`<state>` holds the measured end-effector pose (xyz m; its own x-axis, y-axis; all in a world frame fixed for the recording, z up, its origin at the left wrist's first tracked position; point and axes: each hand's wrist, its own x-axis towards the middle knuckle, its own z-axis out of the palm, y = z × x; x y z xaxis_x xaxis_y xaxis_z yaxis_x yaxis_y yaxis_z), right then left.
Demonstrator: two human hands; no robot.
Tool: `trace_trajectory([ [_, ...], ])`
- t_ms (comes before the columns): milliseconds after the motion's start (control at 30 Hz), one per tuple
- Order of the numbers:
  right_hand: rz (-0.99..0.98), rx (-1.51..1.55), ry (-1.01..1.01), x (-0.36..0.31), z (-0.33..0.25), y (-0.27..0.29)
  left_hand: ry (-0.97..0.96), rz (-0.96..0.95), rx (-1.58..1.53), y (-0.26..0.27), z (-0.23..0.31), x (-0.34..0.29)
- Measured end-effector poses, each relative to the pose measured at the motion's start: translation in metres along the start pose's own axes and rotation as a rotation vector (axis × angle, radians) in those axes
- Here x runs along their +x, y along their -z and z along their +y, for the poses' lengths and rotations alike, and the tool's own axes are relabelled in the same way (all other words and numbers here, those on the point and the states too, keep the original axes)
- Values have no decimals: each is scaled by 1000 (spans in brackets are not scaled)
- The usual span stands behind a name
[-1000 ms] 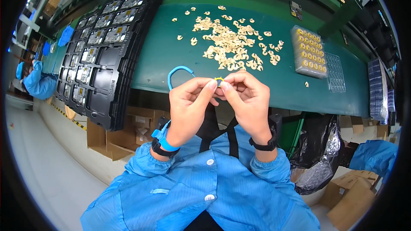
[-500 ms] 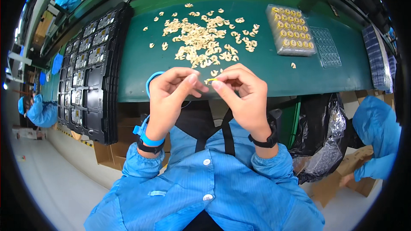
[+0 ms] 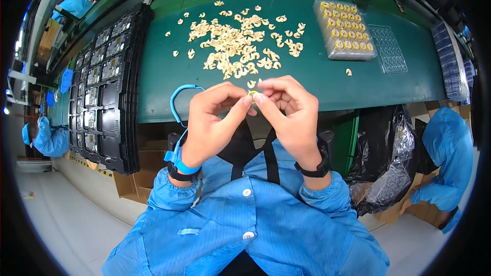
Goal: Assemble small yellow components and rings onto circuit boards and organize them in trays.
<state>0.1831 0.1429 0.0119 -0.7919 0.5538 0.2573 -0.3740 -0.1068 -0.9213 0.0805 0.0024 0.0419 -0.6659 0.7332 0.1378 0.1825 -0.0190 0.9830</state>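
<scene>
Just past the table's near edge, my two hands meet at a small yellow ring-like part (image 3: 253,93). My left hand (image 3: 215,120) pinches it between thumb and fingertips from the left. My right hand (image 3: 292,115) grips it from the right, the thumb pressed on it and the other fingers curled. Fingertips cover much of the part, so its full shape is hidden. Beyond my hands lies a loose pile of small cream C-shaped pieces (image 3: 232,41), with one stray piece (image 3: 251,84) close to my fingers. A blue coiled cord (image 3: 174,103) runs to my left wristband.
On the green table (image 3: 317,84), a stack of clear trays (image 3: 353,55) with yellow round parts stands at right, beside a clear moulded tray (image 3: 387,46). Black trays (image 3: 115,120) with metal units stand at left. A co-worker in blue (image 3: 445,148) bends at the right.
My left hand has moved right and its thumb and fingers now meet the yellow part that my right hand held. The co-worker at right has shifted. The view has moved slightly.
</scene>
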Motion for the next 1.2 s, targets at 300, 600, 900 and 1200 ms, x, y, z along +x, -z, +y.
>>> trace_trajectory([
  [300, -202, 41, -152, 10, -5, 3, -95, -242, 223, 34, 17, 13],
  [600, 376, -189, 2, 45, 23, 56, 125, 4, 479, 148, 34, 120],
  [900, 391, -468, 58, 32, 35, 60, 15, 577, 1330, 318, -97, 315],
  [1200, 295, -565, -5, 33, 29, 47, 165, 88, 1658, 490, -200, 396],
])
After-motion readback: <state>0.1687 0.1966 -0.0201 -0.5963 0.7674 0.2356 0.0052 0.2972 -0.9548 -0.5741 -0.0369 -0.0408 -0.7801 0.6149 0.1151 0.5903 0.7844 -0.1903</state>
